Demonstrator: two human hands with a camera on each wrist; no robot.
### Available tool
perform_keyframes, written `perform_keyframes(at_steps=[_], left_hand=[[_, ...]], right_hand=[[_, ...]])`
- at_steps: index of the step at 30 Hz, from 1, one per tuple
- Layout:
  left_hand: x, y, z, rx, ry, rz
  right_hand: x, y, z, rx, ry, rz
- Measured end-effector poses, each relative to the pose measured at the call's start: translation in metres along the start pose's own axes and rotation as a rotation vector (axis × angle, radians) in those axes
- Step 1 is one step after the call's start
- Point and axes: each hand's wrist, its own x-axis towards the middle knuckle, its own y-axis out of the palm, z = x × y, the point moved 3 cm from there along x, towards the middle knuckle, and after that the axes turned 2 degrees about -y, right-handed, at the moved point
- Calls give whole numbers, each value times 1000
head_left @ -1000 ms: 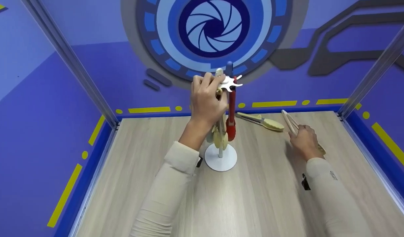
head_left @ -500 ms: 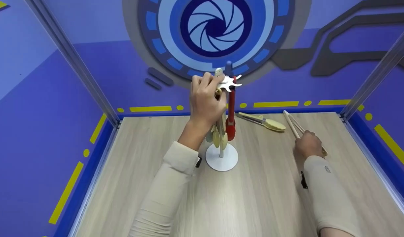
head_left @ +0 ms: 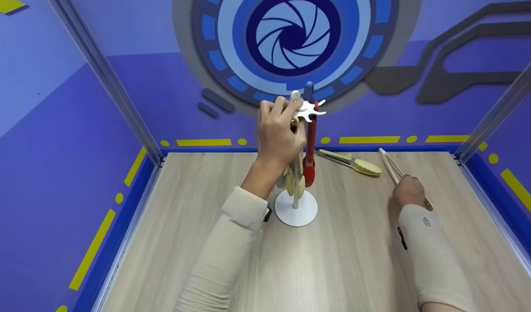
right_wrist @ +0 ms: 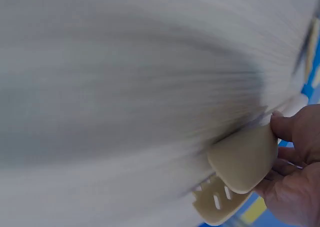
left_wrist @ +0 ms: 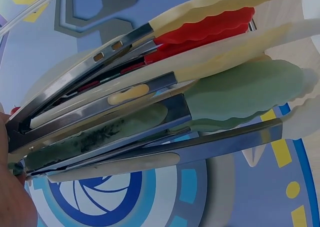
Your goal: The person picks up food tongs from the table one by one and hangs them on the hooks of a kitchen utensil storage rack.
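A white stand (head_left: 296, 216) with a star-shaped hook top bears several hanging tongs. My left hand (head_left: 277, 134) grips it at the hook top, fingers curled over it. Red tongs (head_left: 309, 171) hang on its right side. Green-tipped tongs (left_wrist: 245, 94) and cream-tipped tongs (left_wrist: 215, 7) hang close together in the left wrist view. My right hand (head_left: 409, 191) holds beige tongs (head_left: 391, 167) low over the table at the right. Their slotted end and flat, rounded end (right_wrist: 244, 159) show beside the thumb in the right wrist view.
Pale yellow tongs (head_left: 365, 167) lie on the wooden table (head_left: 335, 260) near the back wall, between the stand and my right hand. Blue printed panels (head_left: 131, 99) with metal posts enclose the table at the back and both sides.
My right hand has shifted slightly along the beige tongs, and its fingers have closed more round them. The left hand keeps its grip on the stand. The head view has turned slightly left.
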Motion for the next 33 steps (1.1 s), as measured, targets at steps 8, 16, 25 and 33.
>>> perform_keyframes(at_steps=[8, 16, 25, 33], left_hand=[[0, 1, 0, -8, -8, 1], [-1, 2, 0, 2, 9, -23], [1, 6, -3, -3, 3, -19], [1, 8, -3, -16, 5, -37]], right_hand=[[-2, -3, 2, -17, 0, -6], [0, -6, -7, 6, -5, -22], [5, -10, -21, 70, 68, 37], [5, -9, -20, 59, 93, 56]])
